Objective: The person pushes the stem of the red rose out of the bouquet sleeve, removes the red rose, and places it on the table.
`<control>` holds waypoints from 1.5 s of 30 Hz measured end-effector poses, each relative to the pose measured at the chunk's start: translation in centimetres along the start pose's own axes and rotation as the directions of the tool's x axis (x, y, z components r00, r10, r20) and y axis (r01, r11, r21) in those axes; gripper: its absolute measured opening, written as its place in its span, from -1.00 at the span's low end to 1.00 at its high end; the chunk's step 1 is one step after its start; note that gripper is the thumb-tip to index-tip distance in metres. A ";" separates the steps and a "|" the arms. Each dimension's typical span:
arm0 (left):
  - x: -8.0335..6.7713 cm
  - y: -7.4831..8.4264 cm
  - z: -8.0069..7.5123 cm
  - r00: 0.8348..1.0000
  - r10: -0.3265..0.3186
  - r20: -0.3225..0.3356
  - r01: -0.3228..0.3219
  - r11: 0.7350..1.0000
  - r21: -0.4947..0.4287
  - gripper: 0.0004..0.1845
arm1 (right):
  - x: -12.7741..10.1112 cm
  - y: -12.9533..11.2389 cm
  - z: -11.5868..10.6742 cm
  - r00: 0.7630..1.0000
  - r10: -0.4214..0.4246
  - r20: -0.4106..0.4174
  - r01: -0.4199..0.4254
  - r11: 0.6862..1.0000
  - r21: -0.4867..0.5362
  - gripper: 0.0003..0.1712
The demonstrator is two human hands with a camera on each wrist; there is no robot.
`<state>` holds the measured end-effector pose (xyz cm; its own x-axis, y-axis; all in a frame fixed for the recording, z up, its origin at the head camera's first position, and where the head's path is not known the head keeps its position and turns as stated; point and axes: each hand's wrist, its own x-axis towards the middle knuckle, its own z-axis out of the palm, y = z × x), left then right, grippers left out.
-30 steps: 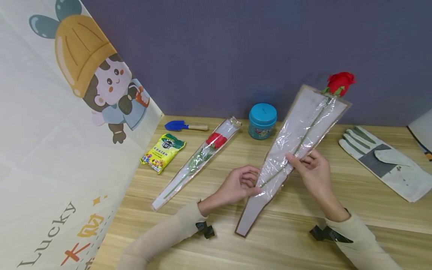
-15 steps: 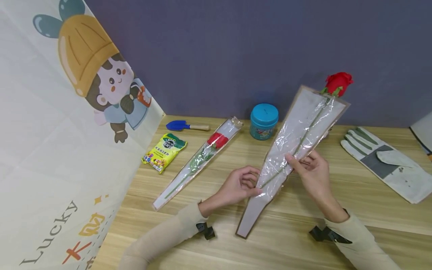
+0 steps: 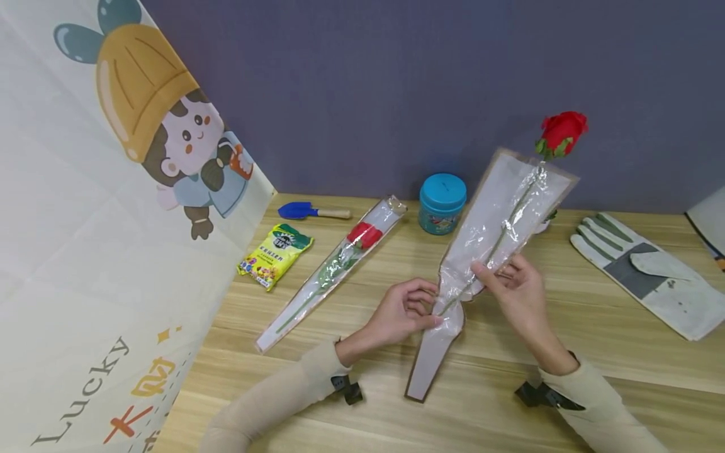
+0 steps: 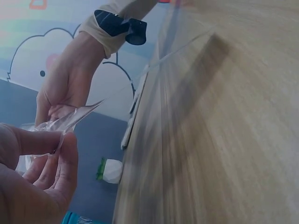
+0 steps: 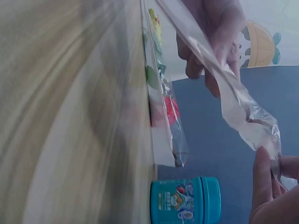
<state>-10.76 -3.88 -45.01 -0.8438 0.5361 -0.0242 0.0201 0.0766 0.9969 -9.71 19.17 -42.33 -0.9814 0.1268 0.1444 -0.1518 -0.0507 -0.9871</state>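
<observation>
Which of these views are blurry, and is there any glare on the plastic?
Head view: sharp, with white glare streaks on the clear sleeve. Left wrist view: the wooden table is smeared by motion blur. Right wrist view: table likewise streaked, teal tin fairly clear.

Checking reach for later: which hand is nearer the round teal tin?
The left. The left hand lies just below and left of the round teal tin; the right hand lies farther off, lower right, across the sleeve.

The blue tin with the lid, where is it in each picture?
Head: the blue tin stands on the table's far side, centre, by the wall.
Left wrist: only a teal sliver at the bottom edge, probably the tin.
Right wrist: bottom centre, lying sideways in the picture.
Shared landmark: the wrapped rose beside it.
</observation>
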 end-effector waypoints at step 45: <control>0.0 -0.4 -0.8 0.999 -0.018 0.036 0.018 1.000 0.021 -0.54 | -0.4 0.5 0.5 0.999 0.031 -0.004 -0.032 0.999 -0.043 -0.78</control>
<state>-11.24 -4.59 -45.40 -0.8240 0.5648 -0.0451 0.0165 0.1035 0.9945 -9.47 18.59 -42.82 -0.9852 0.1293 0.1130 -0.1154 -0.0116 -0.9932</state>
